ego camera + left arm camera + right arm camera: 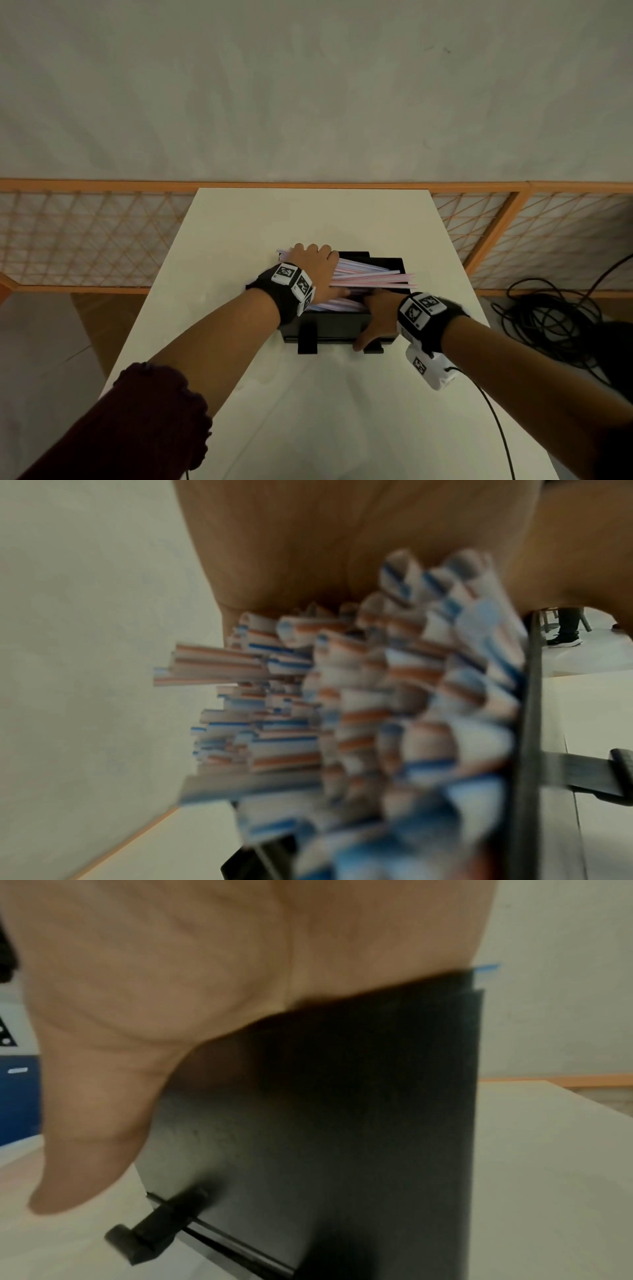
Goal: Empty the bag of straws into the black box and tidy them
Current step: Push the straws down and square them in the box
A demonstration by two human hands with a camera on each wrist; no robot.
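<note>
A black box [329, 329] stands mid-table, its black feet pointing at me. A thick bundle of red- and blue-striped straws [370, 274] lies across it, with ends sticking out past the right wall and the far left corner. My left hand [313, 260] lies over the bundle's left part, fingers curled over it and thumb underneath, gripping it. The left wrist view shows the palm [325, 547] above blurred straw ends [342, 710] beside the box wall [531, 723]. My right hand [376, 315] holds the box's near wall [342, 1123], thumb [85, 1123] outside and fingers hidden inside.
The white table [308, 411] is narrow, with its edges close on both sides of the box. An orange lattice fence [85, 240] runs behind it. Black cables [548, 318] lie coiled on the floor to the right. A person's legs [565, 631] stand far off.
</note>
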